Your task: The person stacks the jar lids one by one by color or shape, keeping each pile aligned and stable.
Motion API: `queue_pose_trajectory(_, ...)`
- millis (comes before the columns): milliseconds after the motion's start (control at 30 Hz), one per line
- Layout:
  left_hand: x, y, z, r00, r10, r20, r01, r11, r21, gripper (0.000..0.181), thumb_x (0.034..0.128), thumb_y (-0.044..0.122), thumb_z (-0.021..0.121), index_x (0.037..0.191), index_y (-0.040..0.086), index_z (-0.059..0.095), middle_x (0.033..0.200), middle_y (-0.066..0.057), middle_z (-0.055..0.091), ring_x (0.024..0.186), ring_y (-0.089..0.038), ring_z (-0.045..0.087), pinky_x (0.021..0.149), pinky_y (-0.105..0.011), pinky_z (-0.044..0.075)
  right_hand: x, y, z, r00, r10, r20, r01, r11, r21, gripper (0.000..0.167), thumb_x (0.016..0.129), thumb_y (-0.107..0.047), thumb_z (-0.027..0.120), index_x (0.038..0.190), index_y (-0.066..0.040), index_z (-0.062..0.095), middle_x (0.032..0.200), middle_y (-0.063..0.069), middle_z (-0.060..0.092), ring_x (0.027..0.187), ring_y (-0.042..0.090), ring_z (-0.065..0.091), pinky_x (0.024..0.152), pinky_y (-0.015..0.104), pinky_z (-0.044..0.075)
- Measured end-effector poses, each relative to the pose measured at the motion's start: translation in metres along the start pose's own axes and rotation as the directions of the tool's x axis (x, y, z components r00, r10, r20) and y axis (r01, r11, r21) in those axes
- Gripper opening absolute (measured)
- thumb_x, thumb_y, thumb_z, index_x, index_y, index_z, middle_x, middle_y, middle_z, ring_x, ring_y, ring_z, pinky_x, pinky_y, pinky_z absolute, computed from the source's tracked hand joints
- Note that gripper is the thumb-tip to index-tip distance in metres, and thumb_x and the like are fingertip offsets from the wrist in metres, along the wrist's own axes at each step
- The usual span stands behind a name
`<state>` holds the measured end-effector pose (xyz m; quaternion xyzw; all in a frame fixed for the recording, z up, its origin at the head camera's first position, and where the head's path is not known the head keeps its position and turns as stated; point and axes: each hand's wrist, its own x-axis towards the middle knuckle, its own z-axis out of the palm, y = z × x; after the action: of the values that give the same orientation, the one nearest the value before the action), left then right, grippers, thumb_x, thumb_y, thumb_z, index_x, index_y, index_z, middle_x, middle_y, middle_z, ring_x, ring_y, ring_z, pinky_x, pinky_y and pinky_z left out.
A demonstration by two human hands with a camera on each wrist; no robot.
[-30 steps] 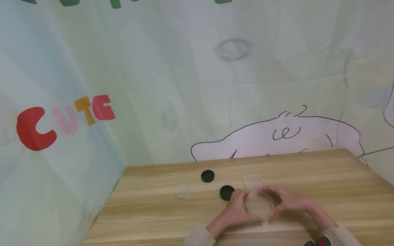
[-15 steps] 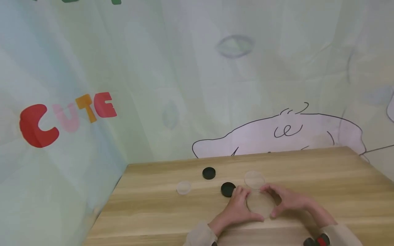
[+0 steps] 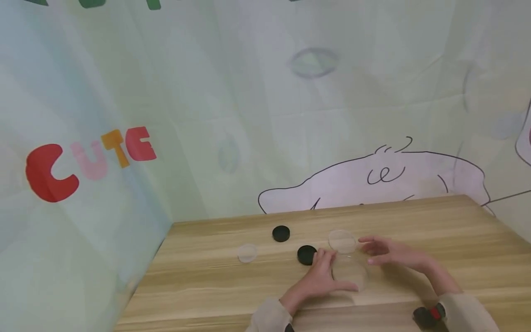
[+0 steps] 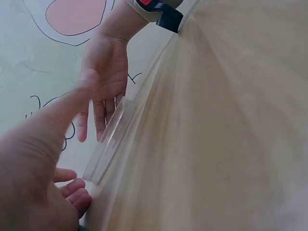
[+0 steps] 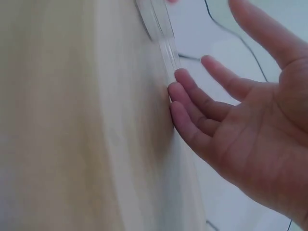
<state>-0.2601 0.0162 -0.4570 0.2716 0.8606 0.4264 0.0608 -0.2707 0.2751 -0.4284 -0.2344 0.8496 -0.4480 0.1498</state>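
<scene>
On the wooden table a clear round petri dish (image 3: 350, 272) lies flat. My left hand (image 3: 317, 276) curves round its left side, thumb at the front and fingers at the back; in the left wrist view those fingers meet the end of the dish (image 4: 108, 142). My right hand (image 3: 396, 256) is off to the right with nothing in it, fingers loosely extended. Its fingertips are close to a second clear round piece (image 3: 342, 241) behind the dish. In the right wrist view the right palm (image 5: 250, 130) faces the clear edges (image 5: 159, 19), fingers relaxed.
Two black round caps or shallow dishes (image 3: 281, 233) (image 3: 307, 255) lie left of the clear ones, the nearer beside my left fingertips. A smaller clear disc (image 3: 247, 253) is further left. A printed curtain (image 3: 232, 115) hangs behind the table (image 3: 199, 286).
My right hand has let go of the petri dish's right side and moved back and slightly right. My left hand has stayed round the dish, which rests on the table.
</scene>
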Motion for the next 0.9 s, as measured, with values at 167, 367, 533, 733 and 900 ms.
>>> queue_pose_trajectory(167,0.019,0.009,-0.008,0.985,-0.038,-0.169,0.007,0.984,-0.179,0.074,0.0737,0.030,0.085,0.132,0.002,0.049,0.114,-0.008,0.050,0.103,-0.015,0.045,0.086,-0.022,0.040,0.012,0.003,-0.009,0.991,0.067,-0.115,-0.065,0.998,0.020,0.063,0.096,-0.026,0.059,0.146,0.004,0.035,0.142,0.033,0.046,0.130,0.048,0.046,0.103,0.055,0.043)
queue_pose_trajectory(367,0.045,0.004,-0.012,0.941,-0.057,-0.333,-0.018,0.976,-0.219,0.050,0.0770,0.008,0.079,0.119,-0.003,0.055,0.108,-0.011,0.054,0.095,-0.020,0.049,0.081,-0.022,0.042,0.027,0.008,-0.003,0.981,0.066,-0.184,-0.064,0.998,0.015,0.062,0.095,-0.024,0.061,0.142,0.011,0.038,0.142,0.032,0.046,0.133,0.049,0.042,0.107,0.058,0.037)
queue_pose_trajectory(533,0.053,-0.006,-0.013,0.958,-0.072,-0.276,0.024,0.984,-0.175,0.052,0.0726,-0.001,0.076,0.120,-0.004,0.056,0.113,-0.011,0.055,0.099,-0.020,0.051,0.085,-0.027,0.046,0.037,0.008,0.007,0.977,0.031,-0.209,-0.034,0.999,-0.007,0.061,0.089,-0.016,0.067,0.137,0.014,0.044,0.142,0.035,0.043,0.134,0.054,0.035,0.108,0.065,0.029)
queue_pose_trajectory(733,0.058,-0.013,-0.014,0.963,-0.023,-0.270,0.014,0.999,-0.036,0.053,0.0700,0.004,0.079,0.118,-0.004,0.060,0.112,-0.012,0.059,0.100,-0.024,0.054,0.089,-0.029,0.047,0.040,0.002,0.014,0.967,0.090,-0.237,-0.093,0.996,-0.003,0.062,0.086,-0.017,0.071,0.136,0.010,0.047,0.144,0.037,0.038,0.133,0.060,0.030,0.105,0.070,0.028)
queue_pose_trajectory(900,0.059,-0.015,-0.014,0.967,-0.059,-0.246,0.068,0.997,0.029,0.054,0.0699,0.009,0.082,0.119,-0.004,0.062,0.111,-0.012,0.064,0.106,-0.026,0.056,0.095,-0.035,0.047,0.043,0.004,0.017,0.965,0.054,-0.258,-0.067,0.997,-0.042,0.058,0.086,-0.013,0.071,0.133,0.013,0.048,0.139,0.038,0.043,0.129,0.061,0.035,0.102,0.069,0.032)
